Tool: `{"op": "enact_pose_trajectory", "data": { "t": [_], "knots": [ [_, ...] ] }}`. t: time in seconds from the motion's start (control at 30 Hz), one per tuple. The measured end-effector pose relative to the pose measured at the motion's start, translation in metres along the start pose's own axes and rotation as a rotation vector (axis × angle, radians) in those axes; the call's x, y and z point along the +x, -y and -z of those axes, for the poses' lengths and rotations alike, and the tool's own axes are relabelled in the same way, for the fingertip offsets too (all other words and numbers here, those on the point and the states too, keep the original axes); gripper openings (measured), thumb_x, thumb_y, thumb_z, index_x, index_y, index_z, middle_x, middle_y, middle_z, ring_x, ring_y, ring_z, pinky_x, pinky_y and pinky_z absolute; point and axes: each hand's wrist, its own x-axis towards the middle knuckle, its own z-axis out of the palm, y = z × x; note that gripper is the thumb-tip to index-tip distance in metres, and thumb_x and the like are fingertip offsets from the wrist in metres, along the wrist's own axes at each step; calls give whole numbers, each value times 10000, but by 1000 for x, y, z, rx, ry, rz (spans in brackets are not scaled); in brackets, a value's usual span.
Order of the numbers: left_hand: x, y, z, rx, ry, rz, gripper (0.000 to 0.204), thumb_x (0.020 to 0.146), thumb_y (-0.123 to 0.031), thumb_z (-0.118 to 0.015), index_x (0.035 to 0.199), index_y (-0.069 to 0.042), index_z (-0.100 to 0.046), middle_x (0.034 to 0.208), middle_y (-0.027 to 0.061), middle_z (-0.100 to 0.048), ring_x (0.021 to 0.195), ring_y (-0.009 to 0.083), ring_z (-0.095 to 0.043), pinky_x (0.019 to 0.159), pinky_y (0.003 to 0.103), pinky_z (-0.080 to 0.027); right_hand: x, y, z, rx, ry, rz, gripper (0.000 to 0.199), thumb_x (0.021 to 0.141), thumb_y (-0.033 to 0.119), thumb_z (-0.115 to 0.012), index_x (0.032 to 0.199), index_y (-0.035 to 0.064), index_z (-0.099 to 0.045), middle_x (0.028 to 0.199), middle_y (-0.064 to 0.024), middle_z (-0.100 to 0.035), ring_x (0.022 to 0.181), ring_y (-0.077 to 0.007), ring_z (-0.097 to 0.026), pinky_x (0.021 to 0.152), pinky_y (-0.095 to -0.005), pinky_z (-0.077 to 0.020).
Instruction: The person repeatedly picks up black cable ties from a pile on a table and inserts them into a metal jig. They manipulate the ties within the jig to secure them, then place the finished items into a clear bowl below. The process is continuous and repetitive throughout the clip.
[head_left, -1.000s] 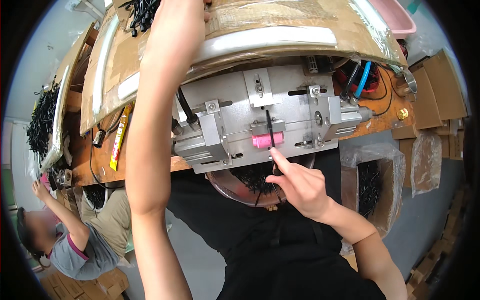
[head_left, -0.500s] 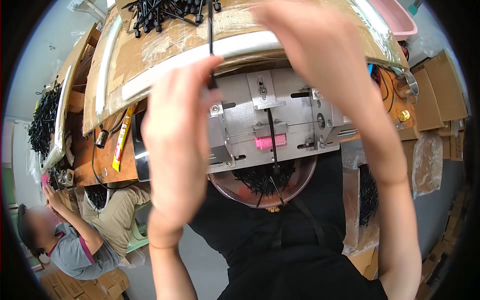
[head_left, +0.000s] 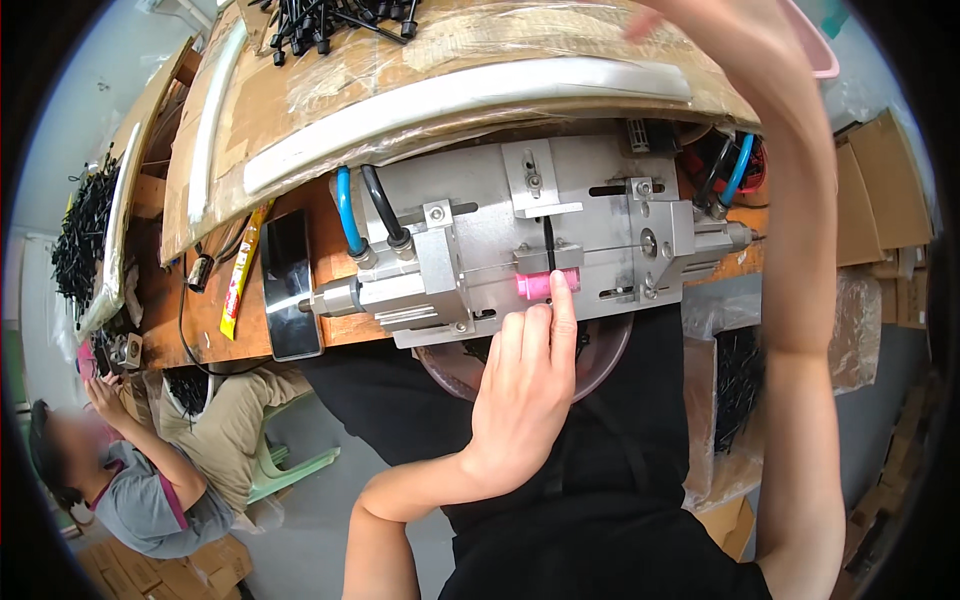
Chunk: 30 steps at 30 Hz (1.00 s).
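Note:
My left hand (head_left: 525,385) is at the front of a metal fixture (head_left: 600,215), its index finger straight and pressed onto a thin black rod (head_left: 548,240). The other fingers are curled, and the thumb is hidden. The rod runs from the upper bracket down across a pink block (head_left: 533,286); its lower end is behind my hand. At the top right, my right hand (head_left: 715,25) reaches over the cardboard-covered board, partly cut off by the picture's edge. Its visible fingertips are blurred, and whatever they hold cannot be made out.
Black rods with knobbed ends (head_left: 330,25) lie on the cardboard (head_left: 430,75). Below the fixture a bowl (head_left: 450,375) is partly covered by my hand. A phone (head_left: 287,285) rests left of it; blue and black hoses (head_left: 347,210) rise nearby. Another person (head_left: 150,500) sits at left.
My left hand, earlier raised at the left with a black rod, is now down at the pink block. The right hand has moved up and farther right. More of the fixture and the phone show.

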Motion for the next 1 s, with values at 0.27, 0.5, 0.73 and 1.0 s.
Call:
{"op": "enact_pose_trajectory", "data": {
  "t": [0.27, 0.5, 0.73, 1.0],
  "knots": [
    [32, 8, 28, -63, 31, -114, 679, 753, 10, -581, 1399, 108, -399, 952, 114, -504, 880, 227, -528, 802, 302, -487, -127, -83, -11, 469, -119, 151, 313, 912, -68, -575, 1224, -85, -578, 1049, -225, -695, 848, -207, -717, 548, -207, -536],
    [50, 20, 32, -222, -59, -119, 511, 745, 70, -595, 1249, 81, -514, 955, 151, -507, 909, 300, -524, 821, 367, -476, -143, -115, -26, 614, -236, 190, 212, 914, -26, -643, 1114, -93, -624, 996, -181, -704, 829, -202, -709, 597, -232, -559],
    [12, 20, 62, -424, -7, 65, 286, 766, 77, -677, 1037, -16, -686, 913, 112, -597, 841, 254, -587, 747, 329, -477, -162, -140, -15, 479, -258, 181, 202, 960, 25, -591, 1135, -74, -608, 1012, -216, -697, 868, -249, -717, 607, -258, -564],
    [-25, 37, 19, -493, 516, 95, 62, 865, -19, -615, 921, -5, -636, 887, 147, -564, 881, 326, -560, 771, 401, -477, -166, -139, -5, 470, -284, 219, 207, 967, 37, -584, 1142, -71, -603, 1012, -224, -693, 864, -255, -721, 589, -254, -552]
  ]
}}
